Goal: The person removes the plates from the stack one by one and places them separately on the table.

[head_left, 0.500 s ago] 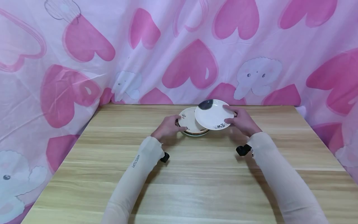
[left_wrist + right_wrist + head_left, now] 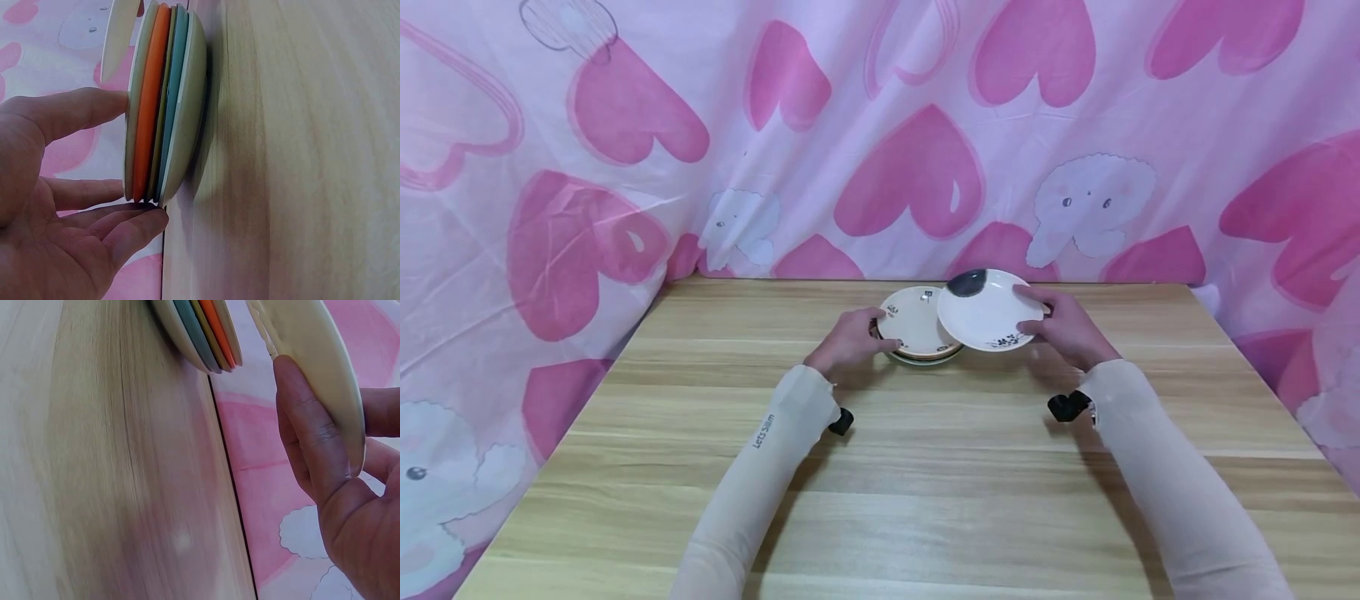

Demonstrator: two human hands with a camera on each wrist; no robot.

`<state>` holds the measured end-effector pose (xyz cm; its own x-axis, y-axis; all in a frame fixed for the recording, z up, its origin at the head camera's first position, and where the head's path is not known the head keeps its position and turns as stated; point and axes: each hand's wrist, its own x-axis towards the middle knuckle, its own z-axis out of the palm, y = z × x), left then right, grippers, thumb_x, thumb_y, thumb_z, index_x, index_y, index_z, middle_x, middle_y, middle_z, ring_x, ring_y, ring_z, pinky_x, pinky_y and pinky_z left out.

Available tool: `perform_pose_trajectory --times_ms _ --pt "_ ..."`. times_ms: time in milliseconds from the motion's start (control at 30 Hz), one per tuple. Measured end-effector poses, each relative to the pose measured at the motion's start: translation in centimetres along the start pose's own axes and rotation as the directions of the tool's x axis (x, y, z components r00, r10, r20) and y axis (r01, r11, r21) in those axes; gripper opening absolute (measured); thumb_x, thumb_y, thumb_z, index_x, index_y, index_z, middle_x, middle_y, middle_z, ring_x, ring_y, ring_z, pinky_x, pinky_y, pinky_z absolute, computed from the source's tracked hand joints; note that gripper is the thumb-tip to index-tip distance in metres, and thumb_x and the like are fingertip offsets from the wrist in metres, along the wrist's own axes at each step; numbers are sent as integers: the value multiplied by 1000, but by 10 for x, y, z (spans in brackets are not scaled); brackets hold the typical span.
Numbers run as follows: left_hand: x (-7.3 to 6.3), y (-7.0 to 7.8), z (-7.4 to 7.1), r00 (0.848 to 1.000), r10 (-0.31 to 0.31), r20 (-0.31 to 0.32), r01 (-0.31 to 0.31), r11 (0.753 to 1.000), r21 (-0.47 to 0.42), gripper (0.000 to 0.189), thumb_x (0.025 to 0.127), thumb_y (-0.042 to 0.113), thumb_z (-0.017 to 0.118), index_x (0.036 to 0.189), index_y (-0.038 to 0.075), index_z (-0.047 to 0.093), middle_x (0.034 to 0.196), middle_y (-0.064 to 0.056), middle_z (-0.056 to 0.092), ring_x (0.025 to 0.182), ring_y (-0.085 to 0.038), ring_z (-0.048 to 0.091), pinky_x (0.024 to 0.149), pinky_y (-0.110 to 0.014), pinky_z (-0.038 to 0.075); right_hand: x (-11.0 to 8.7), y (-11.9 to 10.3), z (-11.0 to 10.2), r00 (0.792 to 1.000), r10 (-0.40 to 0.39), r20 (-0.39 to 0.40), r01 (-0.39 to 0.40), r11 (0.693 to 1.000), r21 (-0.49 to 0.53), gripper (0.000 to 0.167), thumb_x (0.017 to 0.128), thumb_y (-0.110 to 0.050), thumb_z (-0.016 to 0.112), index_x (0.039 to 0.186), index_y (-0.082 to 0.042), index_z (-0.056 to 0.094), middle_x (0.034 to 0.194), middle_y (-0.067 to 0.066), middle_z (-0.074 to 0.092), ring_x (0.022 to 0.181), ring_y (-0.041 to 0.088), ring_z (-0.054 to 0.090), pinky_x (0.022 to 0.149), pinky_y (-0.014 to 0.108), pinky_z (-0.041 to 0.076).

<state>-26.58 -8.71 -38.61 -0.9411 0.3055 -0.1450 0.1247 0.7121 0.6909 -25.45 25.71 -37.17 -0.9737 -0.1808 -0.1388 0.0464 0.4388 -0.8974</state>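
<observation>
My right hand (image 2: 1072, 327) grips a white plate (image 2: 987, 315) by its right rim, thumb on the face and fingers against the underside. The plate has a dark patch at the upper left and a small floral print, and is raised and tilted. In the head view it overlaps the right edge of a stack of plates (image 2: 910, 323). My left hand (image 2: 850, 340) holds the stack's left side, thumb at the top rim and fingers along the lower edges. Orange, olive and teal layers (image 2: 172, 106) show between pale ones in the left wrist view.
The stack stands on a wood-grain table (image 2: 880, 500) near its back edge. A pink curtain (image 2: 910, 167) with hearts and cartoon animals hangs behind and along the sides. A black device (image 2: 1067, 407) sits at my right wrist, another (image 2: 842, 422) at my left.
My right hand has moved a little to the right with the white plate, uncovering more of the stack's top plate. The left hand stays in place on the stack.
</observation>
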Motion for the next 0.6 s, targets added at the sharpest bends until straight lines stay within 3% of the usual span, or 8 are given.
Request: perform_pose_trajectory --times_ms 267,600 --pt "-1 0 -1 1000 -14 5 14 1000 -13 72 89 30 76 149 3 45 153 -16 49 144 -29 44 122 -42 36 -3 4 -8 1000 7 0 -7 1000 -12 77 94 1 60 159 -15 24 163 20 27 99 5 58 81 16 58" --pt "0 0 0 1000 -13 5 13 1000 -25 72 89 30 76 149 3 45 149 -15 53 138 -27 49 118 -41 41 -5 10 -18 1000 24 -17 -25 999 -26 76 95 1 60 160 -17 22 162 23 27 101 6 58 85 20 60"
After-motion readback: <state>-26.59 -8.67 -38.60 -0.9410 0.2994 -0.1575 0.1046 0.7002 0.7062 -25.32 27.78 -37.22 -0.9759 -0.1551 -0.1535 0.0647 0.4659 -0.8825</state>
